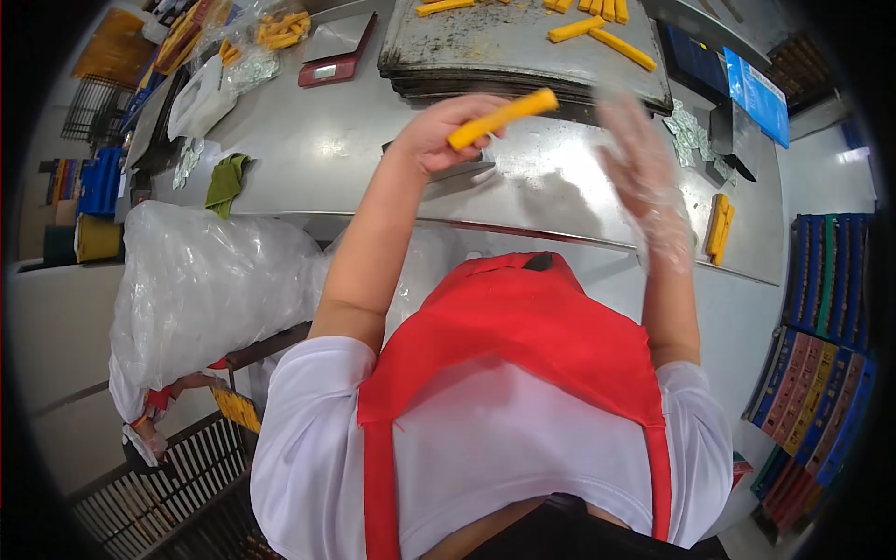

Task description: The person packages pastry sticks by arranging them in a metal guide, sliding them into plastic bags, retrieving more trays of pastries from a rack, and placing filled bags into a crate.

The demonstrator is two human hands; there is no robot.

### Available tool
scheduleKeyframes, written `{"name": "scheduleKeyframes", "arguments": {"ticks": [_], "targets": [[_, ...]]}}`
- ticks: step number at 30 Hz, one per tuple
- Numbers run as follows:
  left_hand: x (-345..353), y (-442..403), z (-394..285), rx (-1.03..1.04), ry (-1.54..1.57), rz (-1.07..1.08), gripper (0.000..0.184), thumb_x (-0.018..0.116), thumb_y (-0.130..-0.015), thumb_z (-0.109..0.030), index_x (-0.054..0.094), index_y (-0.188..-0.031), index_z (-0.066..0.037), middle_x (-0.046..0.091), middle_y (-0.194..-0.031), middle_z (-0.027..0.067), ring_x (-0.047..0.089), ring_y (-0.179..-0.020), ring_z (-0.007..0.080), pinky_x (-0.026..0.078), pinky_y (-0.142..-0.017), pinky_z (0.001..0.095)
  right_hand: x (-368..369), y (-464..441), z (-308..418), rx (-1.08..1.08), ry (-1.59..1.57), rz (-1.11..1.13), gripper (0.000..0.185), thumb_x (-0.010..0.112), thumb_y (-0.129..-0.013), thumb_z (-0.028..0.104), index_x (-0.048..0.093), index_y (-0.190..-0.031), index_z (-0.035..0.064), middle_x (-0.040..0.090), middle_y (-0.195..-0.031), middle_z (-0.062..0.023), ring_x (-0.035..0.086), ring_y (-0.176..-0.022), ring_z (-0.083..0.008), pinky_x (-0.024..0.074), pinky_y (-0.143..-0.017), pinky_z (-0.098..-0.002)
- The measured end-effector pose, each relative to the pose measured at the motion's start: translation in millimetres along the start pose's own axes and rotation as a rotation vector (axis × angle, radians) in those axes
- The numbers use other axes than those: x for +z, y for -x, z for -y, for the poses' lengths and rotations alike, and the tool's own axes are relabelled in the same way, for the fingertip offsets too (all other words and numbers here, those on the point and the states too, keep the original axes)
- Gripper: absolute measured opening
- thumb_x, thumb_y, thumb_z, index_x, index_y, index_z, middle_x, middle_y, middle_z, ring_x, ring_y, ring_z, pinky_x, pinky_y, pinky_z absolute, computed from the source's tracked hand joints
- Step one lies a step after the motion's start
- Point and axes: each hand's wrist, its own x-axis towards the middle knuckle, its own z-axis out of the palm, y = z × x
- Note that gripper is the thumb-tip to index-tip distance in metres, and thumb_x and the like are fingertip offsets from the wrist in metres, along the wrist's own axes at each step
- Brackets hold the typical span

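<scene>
My left hand (455, 133), bare, holds a yellow stick (502, 119) above the steel table (327, 149). The stick slants up to the right. To the right, my right hand (635, 154) wears a clear plastic glove. It is raised over the table, its fingers stretched out and partly blurred, with nothing visible in them. Beyond both hands lies a stack of dark-edged metal trays (485, 47), with several yellow sticks (622, 49) on the top one. A dark blade-like object (462, 170) lies under my left hand, partly hidden by it.
A red scale (329, 73), a green cloth (225, 183) and bagged yellow sticks (283, 30) are at the left. Yellow sticks (720, 229) lie at the right edge, near a blue packet (757, 93). A large plastic bag (210, 285) and another person's arm (191, 382) are lower left.
</scene>
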Motion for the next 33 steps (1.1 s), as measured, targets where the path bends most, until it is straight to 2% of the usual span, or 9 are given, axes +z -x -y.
{"name": "scheduleKeyframes", "arguments": {"ticks": [7,10,12,13,15,17,26,30,33], "targets": [[-8.9,32.2,-9.2,-0.161,-0.146,0.132,0.037,0.044,-0.090,-0.021,0.044,-0.122,-0.002,0.056,-0.095,0.0128,0.053,-0.068,0.0098,0.044,-0.053,0.0179,44.4,-22.3,1.3,0.034,-0.787,0.247,0.031,0.062,-0.079,0.012,0.060,-0.110,0.0091,0.061,-0.101,-0.0094,0.059,-0.088,-0.0211,0.0471,-0.078,-0.0301],[-43.8,75.5,-10.4,0.126,-0.639,-0.349,0.056,0.058,-0.083,-0.027,0.037,-0.130,-0.006,0.048,-0.116,0.0163,0.052,-0.099,0.0199,0.045,-0.080,0.0288,62.6,-7.9,-43.4,0.675,-0.975,0.520,0.027,0.062,-0.078,0.015,0.063,-0.100,0.0004,0.062,-0.082,-0.0064,0.058,-0.074,-0.0113,0.0459,-0.066,-0.0240],[-81.0,95.4,6.7,0.307,-1.607,-0.597,0.087,0.074,-0.064,-0.037,0.030,-0.136,-0.013,0.030,-0.136,0.0183,0.029,-0.125,0.0321,0.027,-0.101,0.0468,74.2,-11.9,-43.4,0.690,-0.801,0.567,0.027,0.061,-0.077,0.017,0.064,-0.099,0.0011,0.062,-0.082,-0.0064,0.057,-0.074,-0.0115,0.0455,-0.066,-0.0231],[-86.0,95.2,16.9,0.301,-1.602,-0.595,0.087,0.074,-0.064,-0.037,0.030,-0.136,-0.013,0.030,-0.136,0.0183,0.029,-0.125,0.0321,0.027,-0.101,0.0468,81.4,-10.6,-41.1,0.705,-0.625,0.622,0.028,0.060,-0.076,0.019,0.064,-0.097,0.0017,0.062,-0.082,-0.0064,0.057,-0.073,-0.0117,0.0450,-0.065,-0.0223],[-96.4,90.7,34.8,0.023,-1.813,-0.561,0.104,0.079,-0.053,-0.034,0.023,-0.139,-0.017,0.027,-0.138,0.0185,0.021,-0.130,0.0382,0.020,-0.102,0.0552,113.6,-12.2,-34.9,0.704,-0.666,0.621,0.029,0.060,-0.074,0.023,0.066,-0.095,0.0037,0.062,-0.080,-0.0062,0.057,-0.073,-0.0117,0.0456,-0.067,-0.0225],[-106.9,84.3,38.4,0.165,-1.749,-0.486,0.100,0.079,-0.053,-0.029,0.026,-0.137,-0.018,0.033,-0.135,0.0156,0.027,-0.127,0.0352,0.019,-0.101,0.0579,136.6,-24.7,-19.4,0.681,-0.852,0.720,0.030,0.061,-0.072,0.025,0.066,-0.094,0.0049,0.063,-0.082,-0.0084,0.058,-0.074,-0.0137,0.0467,-0.070,-0.0244],[-78.5,53.7,27.3,0.090,-1.768,-0.451,0.093,0.080,-0.052,-0.023,0.034,-0.133,-0.019,0.042,-0.128,0.0081,0.033,-0.123,0.0272,0.012,-0.103,0.0569,133.0,-62.3,41.5,0.051,-0.181,0.900,0.026,0.050,-0.079,0.028,0.065,-0.094,0.0122,0.062,-0.097,-0.0113,0.058,-0.089,-0.0287,0.0449,-0.081,-0.0360],[-89.1,55.5,31.2,0.125,-1.637,-0.409,0.094,0.079,-0.054,-0.028,0.032,-0.134,-0.017,0.037,-0.132,0.0100,0.031,-0.125,0.0295,0.012,-0.104,0.0559,92.9,-83.0,-61.9,0.384,-0.386,0.289,0.020,0.057,-0.079,0.013,0.063,-0.097,0.0067,0.064,-0.091,-0.0112,0.060,-0.080,-0.0194,0.0478,-0.073,-0.0313],[-91.4,55.8,34.4,0.157,-1.613,-0.393,0.094,0.077,-0.058,-0.037,0.030,-0.136,-0.014,0.030,-0.138,0.0119,0.026,-0.128,0.0310,0.014,-0.104,0.0552,64.6,-98.4,-124.7,0.259,0.288,-0.061,0.023,0.058,-0.077,0.016,0.062,-0.098,0.0074,0.063,-0.092,-0.0118,0.060,-0.085,-0.0246,0.0473,-0.074,-0.0324]]}}
